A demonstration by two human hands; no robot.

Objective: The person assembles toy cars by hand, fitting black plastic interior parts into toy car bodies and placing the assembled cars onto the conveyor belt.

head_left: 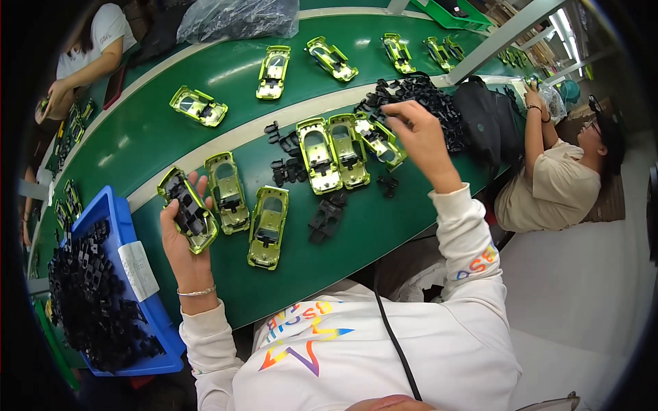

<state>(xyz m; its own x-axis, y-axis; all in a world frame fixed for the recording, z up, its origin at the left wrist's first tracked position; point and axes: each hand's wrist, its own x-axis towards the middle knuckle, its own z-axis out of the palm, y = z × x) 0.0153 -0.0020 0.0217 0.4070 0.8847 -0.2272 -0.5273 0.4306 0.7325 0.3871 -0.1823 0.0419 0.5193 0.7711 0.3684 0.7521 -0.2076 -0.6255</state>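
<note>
"Head camera: what is the left hand [184, 252] doing?"

"Grasping a green car shell [188, 211], thumb on one side and fingers on the other. Black plastic shows within the shell's outline, and it is held tilted, just right of the blue bin [123, 214]."

"And the right hand [420, 137]?"

"Well to the right of the bin, beyond most of the shells. Its fingers [394, 108] are loosely bent over the near edge of a heap of black parts [432, 99]. I can't tell whether they pinch anything small."

"What lies between the two hands?"

"Going rightward from the bin, past the held piece, come two more green shells on the green tabletop [226, 298], one slightly nearer the wearer. Farther right from the bin, a close row of three shells [328, 179] sits, the last one slanted and near the right hand. Loose black pieces [326, 218] lie about that row."

"What does the bin itself hold?"

"A big jumble of black parts [92, 294]; a white label [138, 271] is on its side facing the shells."

"Anything farther off?"

"Beyond the bin, across a pale strip, more green shells [273, 82] are spaced out. Far to the right of the bin sits a co-worker [552, 185] in a beige shirt, arms raised."
</note>
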